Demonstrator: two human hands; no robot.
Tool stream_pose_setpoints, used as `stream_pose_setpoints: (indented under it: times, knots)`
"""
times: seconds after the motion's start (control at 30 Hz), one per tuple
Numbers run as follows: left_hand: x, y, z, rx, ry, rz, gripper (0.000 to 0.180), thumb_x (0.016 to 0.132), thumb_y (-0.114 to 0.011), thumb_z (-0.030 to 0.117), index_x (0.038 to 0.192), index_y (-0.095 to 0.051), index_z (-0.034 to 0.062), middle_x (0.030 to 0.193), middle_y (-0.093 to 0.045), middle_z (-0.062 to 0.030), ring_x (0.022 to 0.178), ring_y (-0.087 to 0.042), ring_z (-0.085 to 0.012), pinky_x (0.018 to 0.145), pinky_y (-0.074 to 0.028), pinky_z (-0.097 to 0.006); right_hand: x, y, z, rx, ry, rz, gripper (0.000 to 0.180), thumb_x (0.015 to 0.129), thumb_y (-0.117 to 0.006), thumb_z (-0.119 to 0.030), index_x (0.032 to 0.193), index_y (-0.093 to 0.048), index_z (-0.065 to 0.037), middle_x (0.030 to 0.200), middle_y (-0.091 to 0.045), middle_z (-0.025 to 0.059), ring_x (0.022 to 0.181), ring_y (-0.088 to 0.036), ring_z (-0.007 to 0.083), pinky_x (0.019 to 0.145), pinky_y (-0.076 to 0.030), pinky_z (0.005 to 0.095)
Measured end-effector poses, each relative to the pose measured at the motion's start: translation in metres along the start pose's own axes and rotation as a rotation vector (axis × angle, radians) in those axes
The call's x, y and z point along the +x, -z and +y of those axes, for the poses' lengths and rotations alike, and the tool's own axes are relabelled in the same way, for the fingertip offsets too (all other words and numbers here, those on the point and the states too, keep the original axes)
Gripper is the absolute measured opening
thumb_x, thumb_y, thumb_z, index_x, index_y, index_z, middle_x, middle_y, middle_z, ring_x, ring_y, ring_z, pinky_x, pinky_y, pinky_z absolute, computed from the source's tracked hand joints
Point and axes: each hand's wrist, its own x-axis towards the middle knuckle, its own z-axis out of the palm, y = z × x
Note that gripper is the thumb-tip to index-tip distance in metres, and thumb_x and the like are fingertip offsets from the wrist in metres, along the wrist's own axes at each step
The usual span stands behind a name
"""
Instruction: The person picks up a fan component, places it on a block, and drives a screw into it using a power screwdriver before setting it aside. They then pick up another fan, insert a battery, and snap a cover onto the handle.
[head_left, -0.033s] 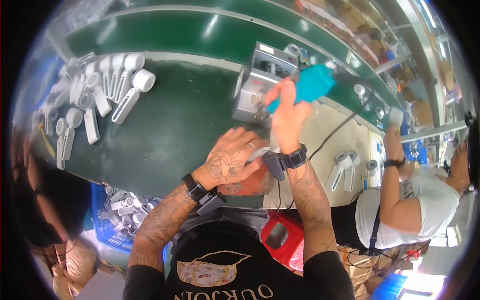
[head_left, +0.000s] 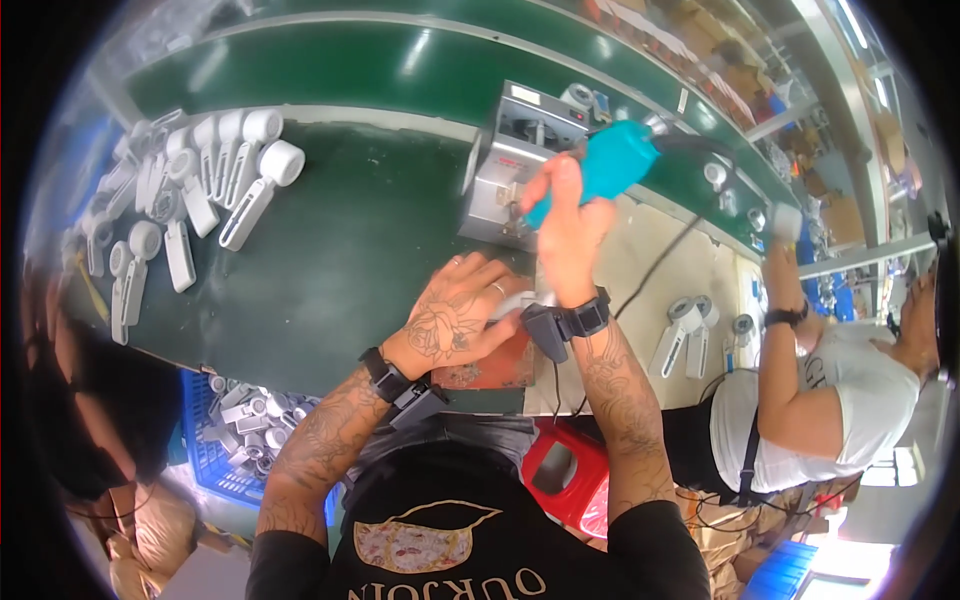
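My right hand [head_left: 572, 232] is wrapped round a teal electric screwdriver [head_left: 618, 162]. I hold it tilted in front of a grey metal box machine [head_left: 500, 185], its lower end close to the machine's front; the tip is hidden by my fingers. My left hand [head_left: 455, 312] curves over a pale grey-white plastic piece [head_left: 513, 304], pressing it down by a reddish block [head_left: 490, 368] at the bench's near edge. Most of that piece is covered by my hand and right wrist, so its kind does not show.
Many white handheld fans [head_left: 262, 195] lie at the left of the green bench [head_left: 330, 270]. Two more fans [head_left: 683, 325] rest on a pale board at right. A blue crate [head_left: 208, 455] of white parts stands below. A dark cable [head_left: 672, 255] crosses the board. A co-worker [head_left: 830, 400] is at right.
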Motion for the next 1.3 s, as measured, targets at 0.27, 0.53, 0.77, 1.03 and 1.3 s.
stream_pose_setpoints:
  times: [0.27,0.53,0.77,1.03,1.3]
  knots:
    - [0.009,-0.001,0.000,-0.002,0.004,0.031,0.029,0.087,-0.067,0.018,0.114,-0.070,0.0095,0.102,-0.063,-0.0074,0.096,-0.058,-0.0296,0.086,-0.047,-0.044,-0.044,0.041,-0.044,0.057,-0.038,0.033,0.040,0.106,-0.054,-0.037,0.107,-0.059,0.003,0.070,-0.058,0.0078,0.062,-0.059,0.0175,0.055,-0.046,0.0298]
    - [0.006,0.002,0.002,-0.022,0.073,-0.040,0.034,0.088,-0.066,0.017,0.121,-0.070,0.0123,0.109,-0.065,-0.0056,0.099,-0.058,-0.0280,0.091,-0.047,-0.041,0.011,0.008,-0.009,-0.045,0.079,0.046,0.032,0.108,-0.051,-0.030,0.104,-0.060,0.000,0.072,-0.059,0.0049,0.065,-0.060,0.0143,0.056,-0.045,0.0283]
    - [0.003,0.003,0.002,-0.037,0.053,-0.052,0.037,0.084,-0.065,0.013,0.121,-0.069,0.0125,0.110,-0.066,-0.0054,0.100,-0.058,-0.0278,0.091,-0.046,-0.042,0.011,0.001,0.009,0.070,0.040,0.014,0.030,0.106,-0.054,-0.030,0.098,-0.059,-0.001,0.072,-0.060,0.0049,0.061,-0.059,0.0144,0.056,-0.045,0.0289]
    - [0.007,0.007,0.004,0.008,0.056,-0.080,0.033,0.091,-0.068,0.021,0.123,-0.069,0.0130,0.111,-0.065,-0.0056,0.102,-0.058,-0.0282,0.091,-0.046,-0.042,-0.039,0.037,-0.043,0.085,-0.104,0.008,0.039,0.104,-0.058,-0.038,0.104,-0.056,0.001,0.070,-0.056,0.0065,0.060,-0.056,0.0171,0.056,-0.045,0.0305]
    - [0.003,-0.001,0.001,-0.010,0.088,-0.138,0.037,0.092,-0.069,0.027,0.126,-0.068,0.0141,0.113,-0.063,-0.0061,0.106,-0.057,-0.0286,0.096,-0.045,-0.046,-0.079,0.056,-0.035,0.101,-0.105,0.067,0.054,0.099,-0.064,-0.047,0.108,-0.052,0.005,0.070,-0.054,0.0092,0.059,-0.055,0.0216,0.056,-0.045,0.0344]
